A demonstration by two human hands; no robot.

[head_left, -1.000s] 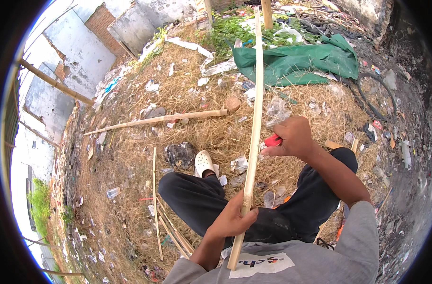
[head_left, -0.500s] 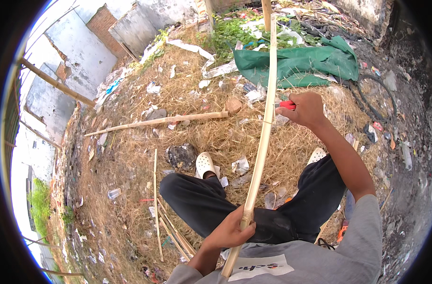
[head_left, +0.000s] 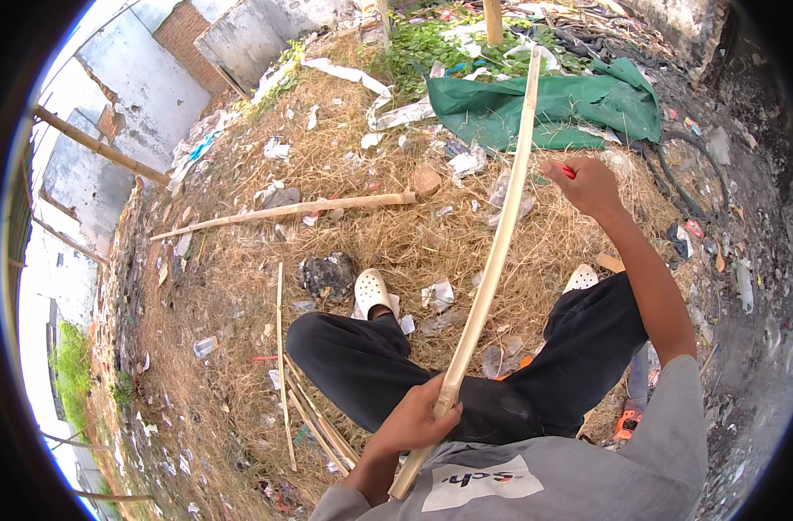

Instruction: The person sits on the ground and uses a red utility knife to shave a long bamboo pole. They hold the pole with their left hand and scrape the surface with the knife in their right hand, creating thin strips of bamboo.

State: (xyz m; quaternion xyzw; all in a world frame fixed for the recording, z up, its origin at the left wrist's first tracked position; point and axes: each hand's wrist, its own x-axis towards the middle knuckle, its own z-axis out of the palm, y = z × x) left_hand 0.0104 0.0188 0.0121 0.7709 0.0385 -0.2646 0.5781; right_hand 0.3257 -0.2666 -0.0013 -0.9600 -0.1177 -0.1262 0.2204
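Far left on my feed there's a bamboo pole (head_left: 101, 148) slanting in front of the battered walls, then a clear plastic cup (head_left: 205, 346) lying on the dry grass. Next over, a thin strip (head_left: 282, 347) lies beside a few more loose strips (head_left: 322, 427), close to the bent left leg, with a longer pole (head_left: 292, 209) on the ground further out. Then a dark lump (head_left: 329, 276) sits right by a white clog (head_left: 373, 292). Now the good bit: the left hand (head_left: 418, 418) has its fingers wrapped around the lower part of a long pale strip (head_left: 493, 260), thumb on the right side of it; some of those fingertips are hidden from me. The strip's bottom end pokes out below that hand over the grey shirt, and the rest slants up and to the right until its tip overlaps the green sheet (head_left: 587, 108) in my view. Right of the strip, near it but apart, is the right hand (head_left: 589, 187), fingers curled and pinching a small red thing (head_left: 569, 172), mostly covered, so I can't tell what it is. Furthest right, a dark hose (head_left: 717, 169) loops on the ground.
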